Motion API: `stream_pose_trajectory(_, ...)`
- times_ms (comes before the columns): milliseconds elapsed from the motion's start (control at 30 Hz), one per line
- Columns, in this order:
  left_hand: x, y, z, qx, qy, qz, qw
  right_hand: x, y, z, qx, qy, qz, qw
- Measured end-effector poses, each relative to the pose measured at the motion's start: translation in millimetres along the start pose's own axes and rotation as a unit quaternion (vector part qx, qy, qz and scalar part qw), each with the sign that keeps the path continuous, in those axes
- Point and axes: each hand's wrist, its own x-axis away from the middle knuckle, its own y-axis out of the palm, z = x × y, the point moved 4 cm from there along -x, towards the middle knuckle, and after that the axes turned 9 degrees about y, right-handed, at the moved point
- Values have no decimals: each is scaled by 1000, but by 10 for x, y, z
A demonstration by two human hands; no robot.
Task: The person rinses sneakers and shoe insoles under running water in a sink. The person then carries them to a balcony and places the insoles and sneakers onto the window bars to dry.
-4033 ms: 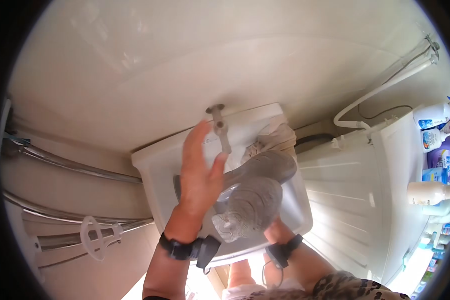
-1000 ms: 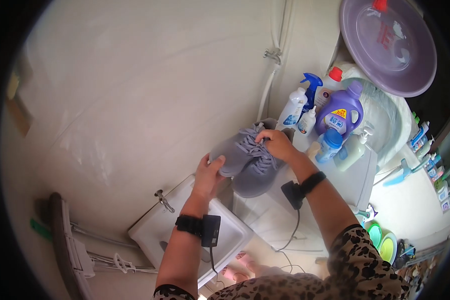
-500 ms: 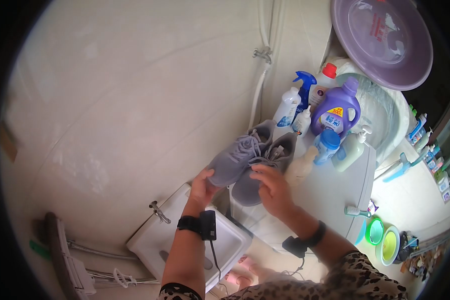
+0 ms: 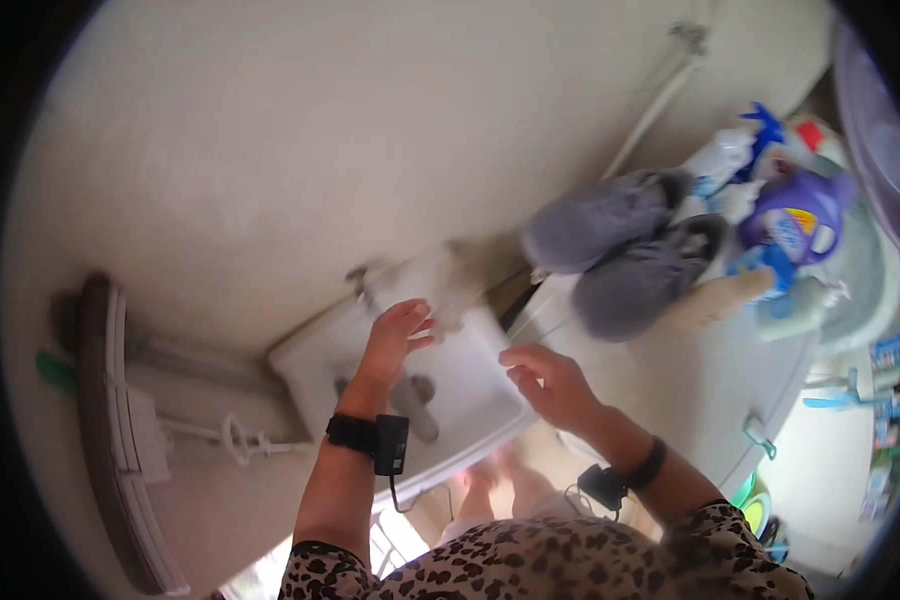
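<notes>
I see the left hand (image 4: 395,345) over the white, rectangular sink (image 4: 472,380), released, its fingers loosely bent near a blurred beige bundle (image 4: 452,285). I find the right hand (image 4: 555,388) likewise released, fingers half curled, close to the sink's rim. The pair of soft grey shoes (image 4: 630,275) sits on the smooth, whitish top (image 4: 710,370), near the purple plastic detergent jug (image 4: 795,222), well clear of both palms.

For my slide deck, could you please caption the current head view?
Left hand over a white rectangular sink, right hand near its rim, two grey low-cut shoes on a pale surface alongside.
</notes>
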Motion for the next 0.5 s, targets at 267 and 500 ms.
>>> stream_pose_trajectory(267,853,-2076,-2507,-325,-331,144,874,-423,1439,1399,125,206,-229,943)
stream_pose_trajectory(500,645,-2287,-3681,-588,-338,190,710,-732,2143,2107,142,210,-275,927)
